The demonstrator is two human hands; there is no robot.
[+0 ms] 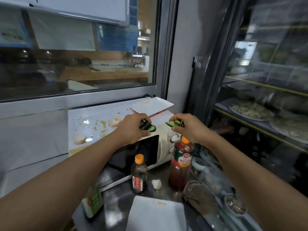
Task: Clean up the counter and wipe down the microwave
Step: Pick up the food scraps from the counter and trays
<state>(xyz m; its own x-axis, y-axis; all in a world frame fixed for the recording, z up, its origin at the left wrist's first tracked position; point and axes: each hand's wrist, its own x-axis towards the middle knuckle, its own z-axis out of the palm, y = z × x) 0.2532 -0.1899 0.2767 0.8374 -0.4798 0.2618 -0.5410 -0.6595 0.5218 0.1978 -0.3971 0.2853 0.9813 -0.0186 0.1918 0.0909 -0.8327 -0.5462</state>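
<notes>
Nearest you, white rectangular plate (156, 212) sits below both hands (133, 129) (188, 129), each pinching green cucumber slices (149, 127) (174, 123) above the white microwave (164, 147).

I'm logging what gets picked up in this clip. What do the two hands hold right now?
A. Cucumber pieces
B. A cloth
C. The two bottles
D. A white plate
A: the left hand and right hand each grip green cucumber pieces above the microwave.
</notes>
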